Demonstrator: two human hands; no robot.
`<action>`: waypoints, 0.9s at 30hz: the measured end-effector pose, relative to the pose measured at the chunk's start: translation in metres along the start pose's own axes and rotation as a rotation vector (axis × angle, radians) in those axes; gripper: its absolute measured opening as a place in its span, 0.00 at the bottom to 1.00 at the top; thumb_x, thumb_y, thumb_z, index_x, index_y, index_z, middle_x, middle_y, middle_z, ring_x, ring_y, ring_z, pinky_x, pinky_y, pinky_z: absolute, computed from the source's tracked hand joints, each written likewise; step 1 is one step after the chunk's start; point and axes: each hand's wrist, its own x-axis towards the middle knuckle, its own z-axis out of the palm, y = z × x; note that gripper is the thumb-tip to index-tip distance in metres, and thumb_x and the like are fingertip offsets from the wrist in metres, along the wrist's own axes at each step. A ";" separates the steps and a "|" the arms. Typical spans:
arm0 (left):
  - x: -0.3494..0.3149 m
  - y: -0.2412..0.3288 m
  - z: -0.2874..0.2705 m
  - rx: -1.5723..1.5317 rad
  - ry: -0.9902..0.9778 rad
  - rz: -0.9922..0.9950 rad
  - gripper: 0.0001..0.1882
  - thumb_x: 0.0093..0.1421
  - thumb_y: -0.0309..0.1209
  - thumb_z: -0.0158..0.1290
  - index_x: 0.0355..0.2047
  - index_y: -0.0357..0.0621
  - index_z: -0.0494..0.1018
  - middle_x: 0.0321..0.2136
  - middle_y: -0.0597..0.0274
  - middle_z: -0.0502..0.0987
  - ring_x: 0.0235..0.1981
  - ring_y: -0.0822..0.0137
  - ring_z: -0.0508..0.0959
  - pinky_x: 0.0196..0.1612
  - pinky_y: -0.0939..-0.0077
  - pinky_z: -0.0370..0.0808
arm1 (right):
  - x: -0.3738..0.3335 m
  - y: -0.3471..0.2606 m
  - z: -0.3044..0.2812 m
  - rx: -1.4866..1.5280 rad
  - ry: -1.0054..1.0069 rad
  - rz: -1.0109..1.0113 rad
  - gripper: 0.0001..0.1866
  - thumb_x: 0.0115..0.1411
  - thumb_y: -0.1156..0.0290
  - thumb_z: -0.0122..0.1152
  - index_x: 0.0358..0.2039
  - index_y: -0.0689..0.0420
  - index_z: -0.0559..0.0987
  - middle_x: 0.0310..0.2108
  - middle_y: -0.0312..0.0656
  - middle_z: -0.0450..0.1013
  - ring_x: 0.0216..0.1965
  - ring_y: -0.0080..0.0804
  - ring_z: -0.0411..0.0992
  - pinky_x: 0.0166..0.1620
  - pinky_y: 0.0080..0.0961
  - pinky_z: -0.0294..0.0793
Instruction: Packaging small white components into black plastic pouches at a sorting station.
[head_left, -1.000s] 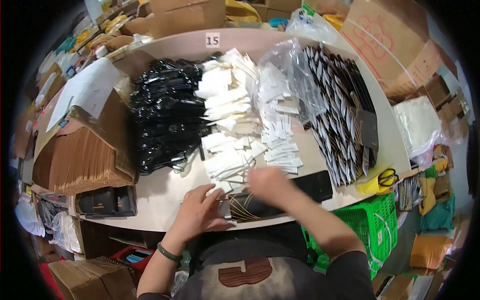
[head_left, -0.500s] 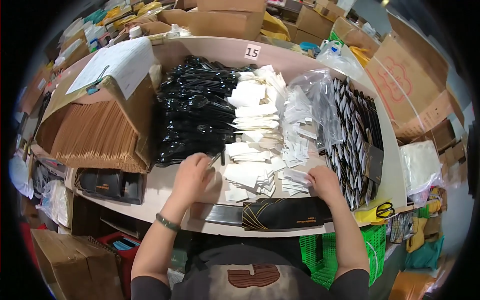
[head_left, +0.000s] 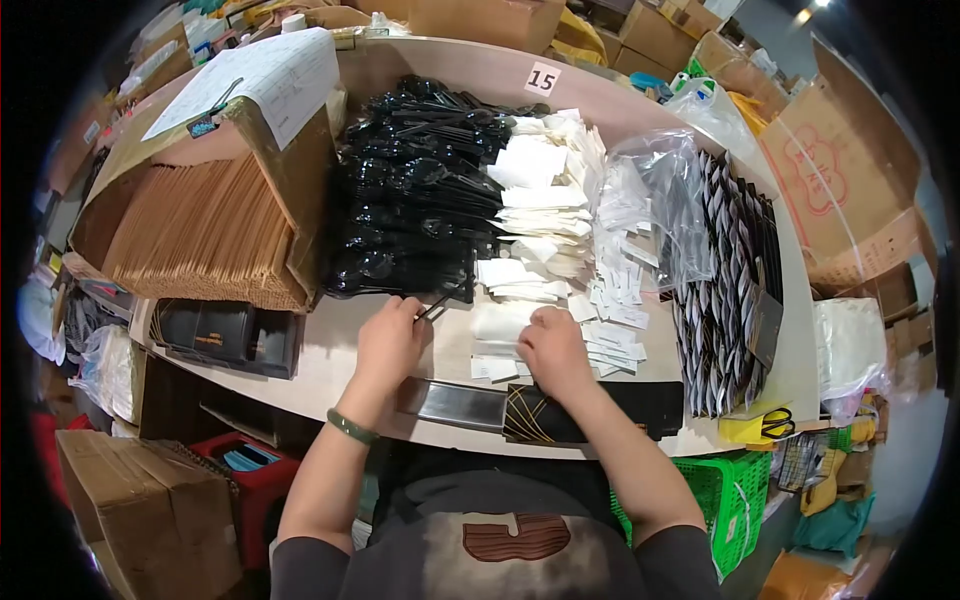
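Note:
My left hand (head_left: 392, 335) is closed on a thin black piece of cutlery (head_left: 441, 300), just below the heap of black plastic cutlery (head_left: 415, 215) in clear wraps. To its right, my right hand (head_left: 556, 348) is bent over the nearest white paper packets (head_left: 502, 322), its fingertips pressed together at a packet's edge. Its palm side is hidden, so whether the small white packet is still in it cannot be seen. Under my right wrist lies a flat black sleeve with gold lines (head_left: 640, 408), beside a metal strip (head_left: 455, 404) at the table's front edge.
Small white packets (head_left: 620, 285), a clear plastic bag (head_left: 668, 215) and a row of upright black sleeves (head_left: 725, 290) fill the right. A carton of brown sleeves (head_left: 200, 235) stands left, above a black tray (head_left: 225, 338). Yellow-wrapped scissors (head_left: 775, 425) lie at the right corner.
My right hand has moved left from the small white packets to the larger ones. My left hand stays near the black cutlery. The view has shifted slightly.

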 end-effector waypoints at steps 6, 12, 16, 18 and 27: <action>-0.059 -0.034 -0.029 -0.229 0.087 -0.123 0.07 0.60 0.24 0.55 0.39 0.39 0.79 0.33 0.52 0.81 0.33 0.54 0.81 0.39 0.66 0.77 | -0.009 -0.031 -0.030 0.284 -0.155 -0.125 0.04 0.53 0.75 0.65 0.29 0.57 0.78 0.35 0.42 0.74 0.39 0.46 0.72 0.44 0.37 0.71; -0.097 -0.036 -0.034 -0.527 0.094 -0.322 0.06 0.64 0.27 0.58 0.38 0.35 0.78 0.27 0.64 0.77 0.29 0.74 0.74 0.36 0.80 0.72 | -0.039 -0.054 -0.010 0.246 -0.292 -0.203 0.04 0.54 0.73 0.65 0.28 0.57 0.78 0.34 0.41 0.72 0.41 0.45 0.70 0.46 0.39 0.69; -0.100 -0.024 -0.029 -0.615 0.134 -0.263 0.06 0.64 0.27 0.58 0.34 0.35 0.77 0.28 0.65 0.76 0.31 0.74 0.73 0.38 0.80 0.71 | -0.043 -0.056 0.003 0.229 -0.202 0.024 0.08 0.50 0.73 0.70 0.30 0.57 0.79 0.37 0.42 0.72 0.46 0.45 0.69 0.50 0.39 0.68; -0.096 -0.017 -0.023 -0.651 0.090 -0.184 0.06 0.62 0.28 0.60 0.32 0.36 0.77 0.27 0.60 0.77 0.31 0.68 0.76 0.38 0.77 0.73 | -0.043 -0.065 0.004 0.220 -0.108 0.001 0.09 0.49 0.73 0.70 0.31 0.57 0.79 0.38 0.42 0.72 0.47 0.46 0.69 0.51 0.39 0.68; -0.069 0.022 -0.004 -0.194 -0.056 0.486 0.08 0.51 0.30 0.62 0.23 0.44 0.73 0.25 0.58 0.74 0.31 0.54 0.76 0.34 0.60 0.72 | -0.073 -0.056 -0.004 0.064 -0.177 -0.406 0.21 0.57 0.70 0.65 0.52 0.58 0.77 0.56 0.46 0.73 0.60 0.44 0.69 0.61 0.44 0.65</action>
